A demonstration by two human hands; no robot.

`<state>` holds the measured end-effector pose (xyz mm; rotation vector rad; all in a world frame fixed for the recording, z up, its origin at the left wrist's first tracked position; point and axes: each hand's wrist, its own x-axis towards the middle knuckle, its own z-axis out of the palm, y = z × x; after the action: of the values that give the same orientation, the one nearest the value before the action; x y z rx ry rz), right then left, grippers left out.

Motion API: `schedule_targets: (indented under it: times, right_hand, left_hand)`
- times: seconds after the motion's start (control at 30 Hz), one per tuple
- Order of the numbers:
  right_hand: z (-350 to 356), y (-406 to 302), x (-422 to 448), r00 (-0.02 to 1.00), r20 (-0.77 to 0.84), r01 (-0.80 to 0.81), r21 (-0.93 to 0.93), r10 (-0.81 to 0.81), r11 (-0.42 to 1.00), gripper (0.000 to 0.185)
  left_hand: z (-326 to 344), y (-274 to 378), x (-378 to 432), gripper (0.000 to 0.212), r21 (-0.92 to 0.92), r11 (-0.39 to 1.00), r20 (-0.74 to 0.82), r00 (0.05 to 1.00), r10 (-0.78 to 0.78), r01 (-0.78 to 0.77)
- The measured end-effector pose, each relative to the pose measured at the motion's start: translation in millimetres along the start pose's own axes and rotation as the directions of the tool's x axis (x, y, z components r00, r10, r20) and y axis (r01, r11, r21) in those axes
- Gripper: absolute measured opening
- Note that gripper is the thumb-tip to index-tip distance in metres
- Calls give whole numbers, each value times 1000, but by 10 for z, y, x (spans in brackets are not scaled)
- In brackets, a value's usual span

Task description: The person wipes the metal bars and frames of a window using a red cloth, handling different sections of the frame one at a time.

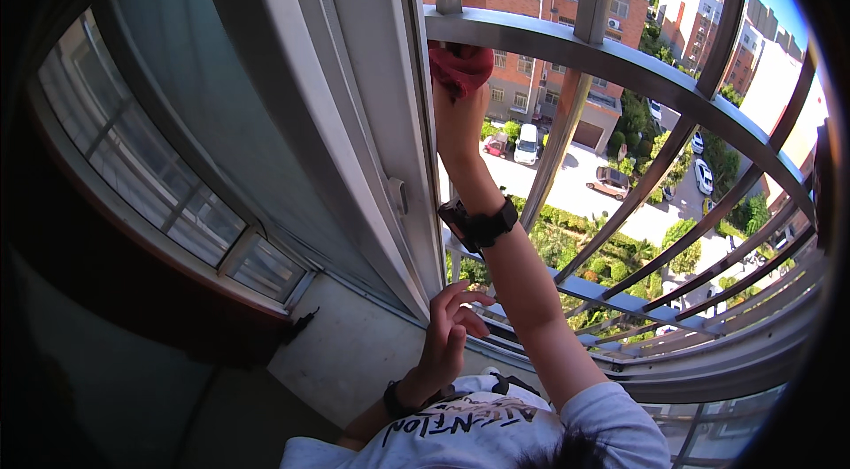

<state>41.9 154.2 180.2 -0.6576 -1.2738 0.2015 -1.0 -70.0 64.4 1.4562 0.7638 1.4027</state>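
Observation:
Beyond the edge of the sliding window frame [372, 91], my right hand [459, 120] reaches out on a raised arm with a black band at the wrist. It holds a dark red cloth [463, 71] up against the outer side by the frame, just below a curved metal rail [531, 34]. Where the cloth meets the surface is hidden by the frame. Lower down, my left hand [451, 329] is held near the bottom of the frame, fingers apart and slightly curled, with nothing in it. A black band circles that wrist too.
Metal security bars [558, 144] curve around the opening on the right, high above cars and greenery. A recessed handle [397, 195] sits on the window frame. A pale sill [345, 349] runs below, with a small dark object [302, 325] on it. Another window [153, 157] is at the left.

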Motion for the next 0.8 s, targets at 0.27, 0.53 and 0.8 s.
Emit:
schedule_targets:
  times: [0.27, 0.53, 0.8]
  right_hand:
    - [-204, -35, -58, 998, -22, -50, 106, 52, 993, 20]
    - [-306, 59, -360, 999, -42, 1, 30, 0, 1000, 35]
    - [-169, -89, 346, 926, 300, -283, 145, 230, 948, 38]
  left_hand:
    - [63, -16, 42, 60, -13, 1000, 11, 1000, -11, 11]
    - [17, 5, 57, 63, -33, 999, 22, 999, -30, 31]
    - [-6, 0, 10, 61, 14, 1000, 1, 1000, -16, 16]
